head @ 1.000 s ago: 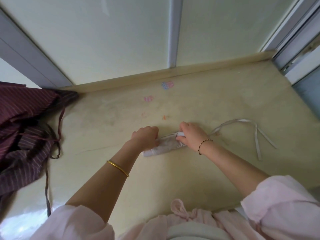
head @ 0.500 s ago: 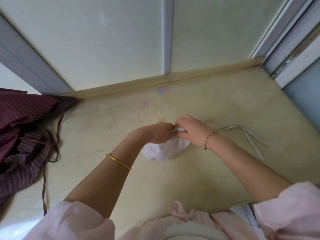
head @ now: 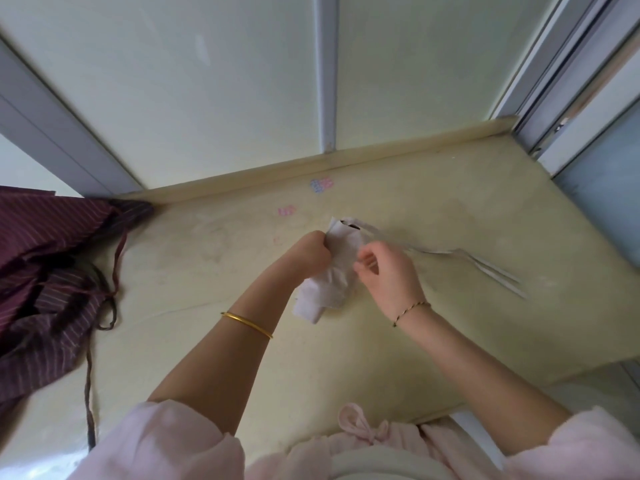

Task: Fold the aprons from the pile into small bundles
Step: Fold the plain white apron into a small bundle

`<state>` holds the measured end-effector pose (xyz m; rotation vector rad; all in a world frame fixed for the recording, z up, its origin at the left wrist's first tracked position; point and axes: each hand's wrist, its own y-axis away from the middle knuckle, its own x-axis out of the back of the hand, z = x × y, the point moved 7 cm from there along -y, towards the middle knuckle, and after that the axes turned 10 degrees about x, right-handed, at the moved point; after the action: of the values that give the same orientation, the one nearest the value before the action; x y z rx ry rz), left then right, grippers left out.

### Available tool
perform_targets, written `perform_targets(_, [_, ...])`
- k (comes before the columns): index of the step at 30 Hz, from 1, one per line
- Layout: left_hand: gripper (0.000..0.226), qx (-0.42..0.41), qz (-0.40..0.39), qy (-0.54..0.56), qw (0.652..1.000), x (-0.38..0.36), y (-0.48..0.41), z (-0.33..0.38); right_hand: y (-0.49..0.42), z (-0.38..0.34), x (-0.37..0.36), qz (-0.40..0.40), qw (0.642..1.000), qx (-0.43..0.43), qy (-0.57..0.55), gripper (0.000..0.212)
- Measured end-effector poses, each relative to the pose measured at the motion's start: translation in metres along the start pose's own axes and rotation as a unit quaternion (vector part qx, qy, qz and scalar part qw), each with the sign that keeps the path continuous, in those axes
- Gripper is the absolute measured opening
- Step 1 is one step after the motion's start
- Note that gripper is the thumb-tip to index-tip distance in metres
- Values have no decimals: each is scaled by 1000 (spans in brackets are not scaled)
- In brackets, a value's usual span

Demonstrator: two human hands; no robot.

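From the head view I see the left hand (head: 311, 252) closed in a fist on the upper part of a rolled white apron (head: 332, 271), which stands tilted over the middle of the yellow counter (head: 207, 341), its lower end near or on the surface; I cannot tell which. The right hand (head: 388, 275) sits just beside the roll on its right side, its fingers (head: 363, 263) loosely curled with the tips at the cloth; I cannot tell whether they pinch it. The apron's white straps (head: 450, 252) trail away to the right across the counter. At the left edge I see the pile of dark red striped aprons (head: 45, 271), well apart from the hands.
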<state>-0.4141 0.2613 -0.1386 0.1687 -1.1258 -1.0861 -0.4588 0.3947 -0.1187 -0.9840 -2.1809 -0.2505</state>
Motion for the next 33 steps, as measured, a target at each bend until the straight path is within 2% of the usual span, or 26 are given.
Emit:
perform_targets(4, [30, 20, -61, 130, 989, -6, 0, -4, 4, 4, -16, 25, 988, -87, -125, 10])
perform_targets(10, [32, 26, -98, 222, 970, -7, 5, -5, 4, 4, -23, 57, 980, -93, -168, 12])
perform_targets(13, [33, 42, -143, 313, 938, -10, 7, -8, 1, 3, -23, 70, 972, -98, -202, 15])
perform_targets(17, [33, 22, -177, 399, 900, -14, 8, -8, -3, 5, -23, 69, 964, -107, -235, 17])
perform_targets(23, [34, -2, -171, 426, 888, -11, 8, -4, -4, 14, -23, 88, 948, -127, -278, 24])
perform_targets(27, [33, 1, -161, 419, 894, -8, 6, -4, -4, 19, -21, 115, 905, -195, -360, 30])
perform_targets(30, [30, 8, -167, 406, 898, -6, 4, -9, -7, 14, -19, 70, 910, -184, -365, 31])
perform_targets(33, [32, 20, -168, 393, 904, -4, 5, -15, -11, 9, -19, -18, 928, -180, -325, 33])
